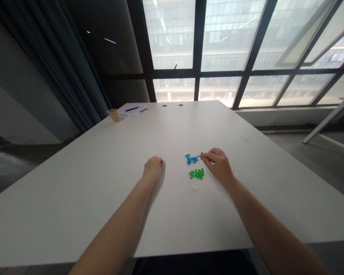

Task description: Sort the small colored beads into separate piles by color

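Note:
Small blue plastic pieces [191, 159] lie in a loose pile on the white table [103, 198]. At the right edge of that pile, my right hand [218, 162] pinches a small blue piece [199, 156] between thumb and fingertip. Nearer to me is a second pile, of small green plastic pieces [197, 173]. A few tiny whitish pieces [195, 189] sit below the green ones. Left of the piles, my left hand [153, 169] rests closed on the table, its fingers curled under. Whatever it may hold is hidden by the hand.
A tan paper cup [114, 115] stands at the table's far left edge, beside papers [134, 110] with a blue pen [132, 109]. Two dark round discs [164, 105] are at the far end. A tiny yellow piece [233, 170] lies right of my right hand.

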{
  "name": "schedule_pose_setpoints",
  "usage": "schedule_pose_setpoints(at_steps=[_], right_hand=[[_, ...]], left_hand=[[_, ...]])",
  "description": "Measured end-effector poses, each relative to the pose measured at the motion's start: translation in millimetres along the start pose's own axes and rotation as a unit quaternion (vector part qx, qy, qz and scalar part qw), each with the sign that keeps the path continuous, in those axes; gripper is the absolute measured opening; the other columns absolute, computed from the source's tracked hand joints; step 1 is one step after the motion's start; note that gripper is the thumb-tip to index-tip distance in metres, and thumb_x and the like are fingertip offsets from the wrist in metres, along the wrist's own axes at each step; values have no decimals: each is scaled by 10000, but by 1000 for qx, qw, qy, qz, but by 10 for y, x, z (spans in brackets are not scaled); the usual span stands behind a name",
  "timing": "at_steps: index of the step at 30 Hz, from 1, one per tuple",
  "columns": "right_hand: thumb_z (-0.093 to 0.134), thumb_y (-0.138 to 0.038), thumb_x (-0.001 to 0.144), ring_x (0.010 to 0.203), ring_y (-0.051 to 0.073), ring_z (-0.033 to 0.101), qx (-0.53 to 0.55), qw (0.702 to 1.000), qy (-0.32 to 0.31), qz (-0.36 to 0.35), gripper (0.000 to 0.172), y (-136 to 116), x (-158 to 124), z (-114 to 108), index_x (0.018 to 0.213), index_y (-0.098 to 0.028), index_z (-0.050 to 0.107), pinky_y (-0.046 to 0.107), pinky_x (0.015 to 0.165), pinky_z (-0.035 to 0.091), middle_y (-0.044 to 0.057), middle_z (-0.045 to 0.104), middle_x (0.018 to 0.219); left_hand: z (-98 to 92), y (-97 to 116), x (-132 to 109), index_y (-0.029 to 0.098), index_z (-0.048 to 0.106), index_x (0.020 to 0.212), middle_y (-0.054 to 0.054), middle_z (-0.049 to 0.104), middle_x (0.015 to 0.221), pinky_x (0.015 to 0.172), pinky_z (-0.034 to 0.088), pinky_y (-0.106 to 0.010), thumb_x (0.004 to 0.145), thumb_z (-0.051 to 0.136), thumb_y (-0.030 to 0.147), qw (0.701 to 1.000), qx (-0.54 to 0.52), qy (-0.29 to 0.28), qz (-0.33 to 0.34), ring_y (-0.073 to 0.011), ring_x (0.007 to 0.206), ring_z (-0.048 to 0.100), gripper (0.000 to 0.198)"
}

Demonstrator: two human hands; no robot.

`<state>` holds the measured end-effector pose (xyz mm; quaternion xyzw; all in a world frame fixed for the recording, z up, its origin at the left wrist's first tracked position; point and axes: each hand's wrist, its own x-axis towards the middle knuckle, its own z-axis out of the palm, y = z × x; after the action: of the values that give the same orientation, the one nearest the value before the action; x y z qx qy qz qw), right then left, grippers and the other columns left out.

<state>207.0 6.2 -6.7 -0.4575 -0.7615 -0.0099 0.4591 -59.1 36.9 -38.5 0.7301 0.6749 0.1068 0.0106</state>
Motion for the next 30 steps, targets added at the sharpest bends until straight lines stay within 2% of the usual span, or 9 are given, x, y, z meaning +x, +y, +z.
schedule_pose_setpoints(at_steps=[4,9,14,20,24,27,30], right_hand=[[554,-287,773,734,154,511,-32,997,-49,50,127,126,-8,77,781,-233,669,295,712,371,16,570,710],[560,-271,755,784,159,515,-108,975,-144,133,121,185,-27,209,741,-241,677,286,706,335,19,579,754],[568,-255,750,824,171,512,-175,952,-195,156,120,198,-45,338,715,-240,682,295,688,309,37,595,811],[573,-224,750,791,175,516,-175,963,-164,122,110,246,-43,391,717,-231,678,295,657,312,49,604,787],[539,-234,774,754,169,513,-174,970,-126,116,140,269,-46,363,728,-219,670,285,642,319,48,590,743],[524,-246,774,710,154,506,-179,972,-105,114,153,275,-59,331,725,-217,666,273,634,322,33,578,700],[518,-252,765,681,147,504,-157,976,-94,120,158,261,-69,302,730,-217,668,267,631,333,21,566,678]], left_hand=[[-13,6,13,161,640,820,-98,616,889,767,400,-287,773,391,148,1000,-14,-3,4,-202,871,550,254],[-30,26,9,157,615,954,-92,641,902,734,397,-273,774,376,127,997,-69,12,-11,-182,815,563,301],[2,5,6,149,612,958,-92,645,861,720,401,-279,741,372,96,994,-105,21,-11,-178,775,567,328],[17,-3,22,138,618,911,-109,627,890,744,414,-301,689,344,54,991,-126,44,23,-178,785,564,362],[0,19,28,135,612,917,-103,629,854,745,423,-308,693,344,63,983,-172,62,12,-182,786,568,357],[-34,55,11,160,607,910,-72,639,816,745,435,-310,699,391,97,967,-248,65,9,-174,765,580,309],[-87,138,-25,179,593,892,-47,642,817,722,458,-307,685,460,139,931,-361,51,6,-155,725,594,250]])
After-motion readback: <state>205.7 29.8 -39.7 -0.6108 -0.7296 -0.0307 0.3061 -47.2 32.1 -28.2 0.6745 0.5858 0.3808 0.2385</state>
